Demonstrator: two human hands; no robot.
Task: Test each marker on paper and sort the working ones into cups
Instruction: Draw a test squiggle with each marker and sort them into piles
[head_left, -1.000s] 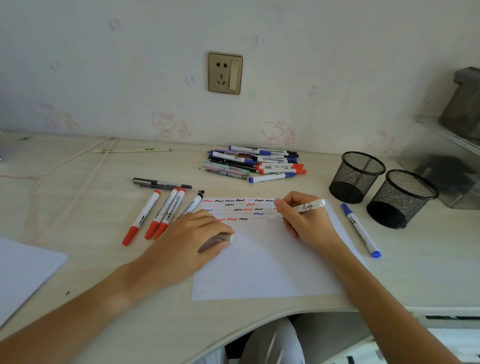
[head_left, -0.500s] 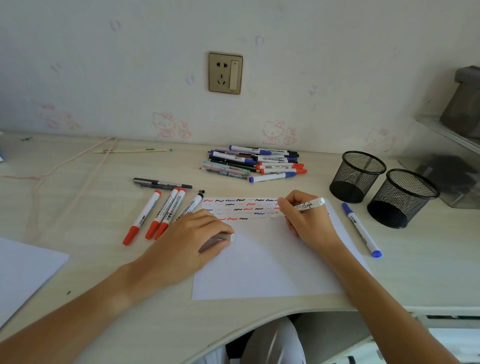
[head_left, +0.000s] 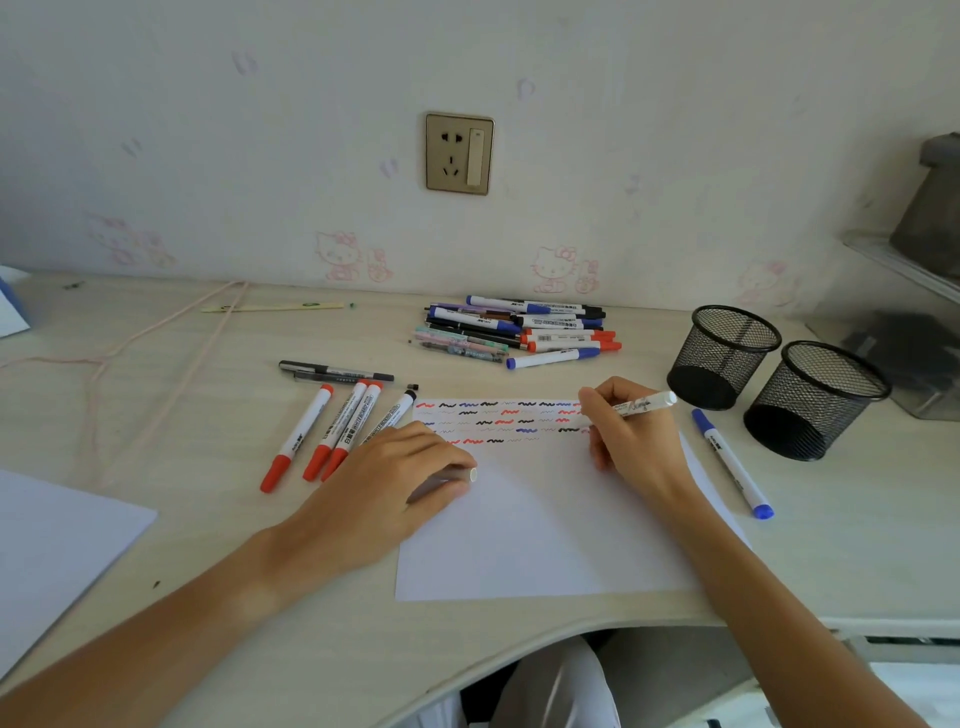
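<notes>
A white sheet of paper (head_left: 545, 525) lies in front of me, its top rows filled with red, blue and black squiggles. My right hand (head_left: 631, 439) grips a white marker (head_left: 647, 404) with its tip down at the right end of the squiggle rows. My left hand (head_left: 395, 483) rests on the paper's left edge, closed around a pale cap (head_left: 457, 475). Two black mesh cups (head_left: 724, 356) (head_left: 815, 400) stand at the right. A pile of markers (head_left: 514, 332) lies at the back.
Several red-capped markers (head_left: 332, 434) and black pens (head_left: 337, 371) lie left of the paper. A blue marker (head_left: 732, 462) lies between the paper and the cups. Another white sheet (head_left: 52, 545) sits at the near left. A pink cord (head_left: 156, 338) and a stick (head_left: 270, 307) lie at the back left.
My right hand has crept slightly rightward along the squiggle rows with the marker. My left hand stays in place.
</notes>
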